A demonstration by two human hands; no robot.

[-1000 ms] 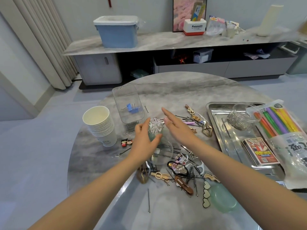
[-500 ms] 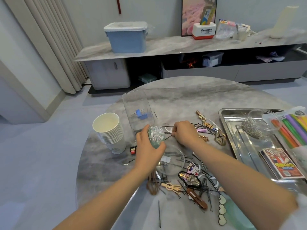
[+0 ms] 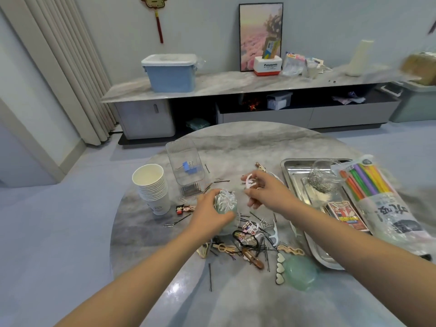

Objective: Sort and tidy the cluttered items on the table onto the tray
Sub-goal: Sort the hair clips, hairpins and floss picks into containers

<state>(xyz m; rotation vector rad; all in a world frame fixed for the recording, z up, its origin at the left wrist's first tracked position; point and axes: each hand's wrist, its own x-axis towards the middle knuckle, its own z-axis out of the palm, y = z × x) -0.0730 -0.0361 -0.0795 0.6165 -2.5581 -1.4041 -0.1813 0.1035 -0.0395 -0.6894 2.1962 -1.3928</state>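
"Panasonic" legible on the shelf's red-and-white box (image 3: 267,65); over the table (image 3: 236,142), left hand (image 3: 207,214) wrapped around a pale green container (image 3: 225,204), right hand (image 3: 266,192) pinching apparently a white floss pick (image 3: 249,181), steel tray (image 3: 289,171) alongside.

Open marble at the far side of the counter (image 3: 259,138), and another bare stretch along the near edge, broken only by one stray hairpin (image 3: 210,277). The middle is clogged: a tangle of hair clips and pins (image 3: 254,244) sprawls between both forearms. On the left, the stack of paper cups (image 3: 152,187) and the clear plastic box (image 3: 185,166) stand tall with a narrow lane between them. On the right, the steel tray (image 3: 290,171) is crowded by a glass bowl (image 3: 323,175), a card pack (image 3: 345,214) and a bag of coloured straws (image 3: 375,192) overhanging its rim.
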